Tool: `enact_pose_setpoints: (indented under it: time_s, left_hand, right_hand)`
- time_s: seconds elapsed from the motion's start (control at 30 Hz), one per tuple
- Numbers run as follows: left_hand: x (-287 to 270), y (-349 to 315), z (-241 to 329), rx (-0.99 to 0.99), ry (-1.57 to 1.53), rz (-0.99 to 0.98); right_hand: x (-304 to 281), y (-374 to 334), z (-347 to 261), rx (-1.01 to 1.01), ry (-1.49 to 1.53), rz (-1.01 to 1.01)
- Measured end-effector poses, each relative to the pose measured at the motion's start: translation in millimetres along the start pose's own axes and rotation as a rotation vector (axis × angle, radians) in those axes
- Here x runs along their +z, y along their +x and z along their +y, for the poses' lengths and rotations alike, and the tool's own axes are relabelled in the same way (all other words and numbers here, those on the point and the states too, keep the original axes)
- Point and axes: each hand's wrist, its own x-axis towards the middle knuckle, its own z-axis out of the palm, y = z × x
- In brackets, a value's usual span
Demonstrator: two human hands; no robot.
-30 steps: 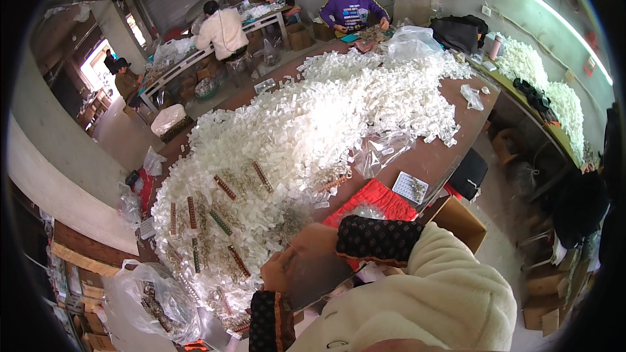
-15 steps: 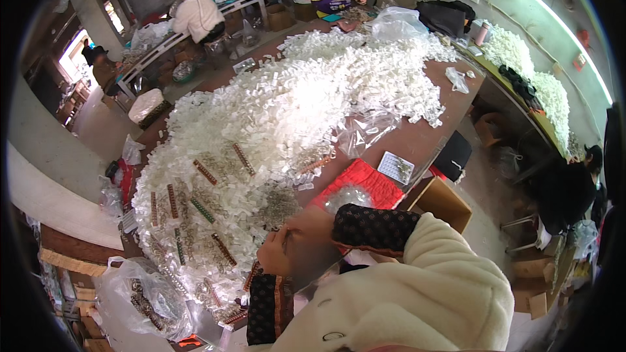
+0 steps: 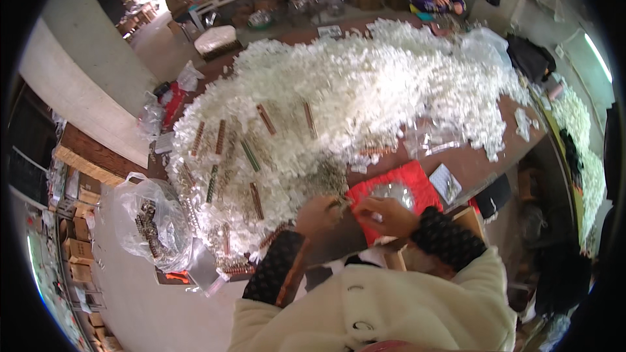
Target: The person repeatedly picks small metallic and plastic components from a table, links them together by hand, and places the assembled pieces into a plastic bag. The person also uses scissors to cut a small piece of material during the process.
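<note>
A clear plastic bag (image 3: 176,221) sits by the table's (image 3: 518,140) left end, beside a heap of clear pieces (image 3: 313,78) bearing ridged strips (image 3: 250,155). The left hand (image 3: 319,216) is curled, the right hand (image 3: 390,215) narrowed over red cloth (image 3: 420,173) — a small blurred piece (image 3: 343,201) lies between; which grips it, I cannot tell.

worktable (image 3: 486,160): reddish-brown top | heap of whitish plastic pieces (image 3: 313,78) covers most of it | greyish pile of small bits (image 3: 329,176) at heap's near edge, base hidden | right of heap: crumpled clear film (image 3: 433,142), red cloth (image 3: 424,190), white tray (image 3: 445,182) just beside cloth | far right: small clear bag (image 3: 523,124)
</note>
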Motion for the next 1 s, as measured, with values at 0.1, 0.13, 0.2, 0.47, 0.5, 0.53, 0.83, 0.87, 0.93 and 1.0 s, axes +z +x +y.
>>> enact_pose_setpoints:
  time_s: [0.1,0.13,0.2,0.47,0.5,0.53,0.83,0.87,0.93,1.0]
  left_hand:
    - [-2,3,10,-0.04,-0.008,0.003]
    - [-3,2,12,-0.067,-0.007,0.076]
    - [-7,-3,12,-0.15,0.014,0.206]
    - [-16,0,-13,-0.008,-0.027,0.114]
    - [-17,-1,-12,-0.026,0.006,0.106]
    - [-18,1,-11,-0.06,0.033,0.107]
    - [-18,18,-17,0.019,0.168,0.131]
    - [-17,18,-18,0.012,0.159,0.133]
    - [-16,18,-20,-0.049,0.18,0.107]
    - [-13,19,-22,-0.068,0.173,0.108]
  right_hand:
    - [21,53,-13,-0.213,-0.102,0.288]
    - [22,59,-14,-0.102,-0.076,0.251]
    - [26,68,-12,0.13,-0.01,0.171]
    - [51,79,24,0.112,-0.174,-0.051]
    - [53,80,23,0.134,-0.186,-0.067]
    - [53,81,22,0.118,-0.185,-0.076]
    - [43,92,21,0.015,-0.331,0.034]
    - [43,92,23,-0.034,-0.321,0.08]
    - [45,95,27,0.023,-0.367,0.05]
    - [47,96,29,0.057,-0.4,0.008]
